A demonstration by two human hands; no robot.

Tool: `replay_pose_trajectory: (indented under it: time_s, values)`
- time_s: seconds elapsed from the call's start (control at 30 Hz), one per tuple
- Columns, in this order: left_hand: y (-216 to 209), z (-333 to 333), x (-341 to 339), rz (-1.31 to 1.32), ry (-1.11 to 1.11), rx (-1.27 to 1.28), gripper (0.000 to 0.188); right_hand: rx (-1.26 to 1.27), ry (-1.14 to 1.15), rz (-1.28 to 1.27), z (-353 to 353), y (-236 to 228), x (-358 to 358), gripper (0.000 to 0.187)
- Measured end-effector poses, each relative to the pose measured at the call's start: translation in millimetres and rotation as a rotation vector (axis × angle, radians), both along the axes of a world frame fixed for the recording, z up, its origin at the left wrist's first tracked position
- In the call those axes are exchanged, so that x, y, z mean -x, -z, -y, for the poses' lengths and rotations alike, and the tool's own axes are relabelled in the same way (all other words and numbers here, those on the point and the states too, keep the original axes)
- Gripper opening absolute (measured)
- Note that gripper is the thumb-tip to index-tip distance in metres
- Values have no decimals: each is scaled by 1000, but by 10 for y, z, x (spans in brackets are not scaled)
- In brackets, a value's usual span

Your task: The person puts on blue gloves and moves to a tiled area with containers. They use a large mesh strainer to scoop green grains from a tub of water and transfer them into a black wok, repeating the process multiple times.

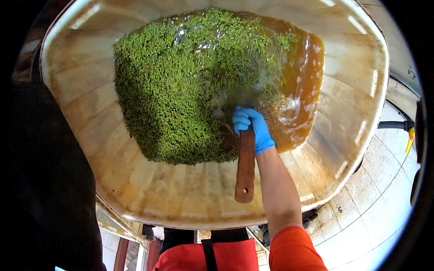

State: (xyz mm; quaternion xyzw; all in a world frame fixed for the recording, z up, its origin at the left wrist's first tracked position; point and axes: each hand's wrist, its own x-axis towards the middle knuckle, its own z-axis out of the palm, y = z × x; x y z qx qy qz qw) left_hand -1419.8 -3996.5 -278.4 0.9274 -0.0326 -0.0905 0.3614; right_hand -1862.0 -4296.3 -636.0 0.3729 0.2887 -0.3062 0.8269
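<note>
My right hand (250,125), in a blue glove, is closed around a flat brown handle (245,169) with a small hole near its end. The handle points back toward me; the tool's far end is hidden by steam or spray and the brown liquid, so its kind does not show. Under and ahead of the hand lies a thick floating mass of small round green berries or pods (172,90). Brown liquid (305,86) shows to the right, rippling beside my hand. My left hand is out of the picture.
A large, stained off-white tub (348,95) with sloping walls holds all this. Pale floor tiles (375,189) lie to the right, with a dark hose and a yellow-handled fitting (410,140). A large dark shape (45,180) blocks the left side.
</note>
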Motion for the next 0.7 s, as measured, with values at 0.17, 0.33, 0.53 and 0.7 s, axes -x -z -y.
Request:
replay_pose_trajectory:
  time_s: [0.17,0.33,0.53,0.7]
  values:
    - [-20,-7,-36,0,23,32,36,60,56,67,-136,-338,180,10]
    - [-55,-42,-108,4,37,77,38,141,52,57,-146,-731,263,13]
    - [-83,-54,-321,-27,33,199,39,267,-42,-67,-345,-1274,423,18]
    - [-178,39,-313,-61,303,64,40,341,-81,-104,-726,-1733,449,24]
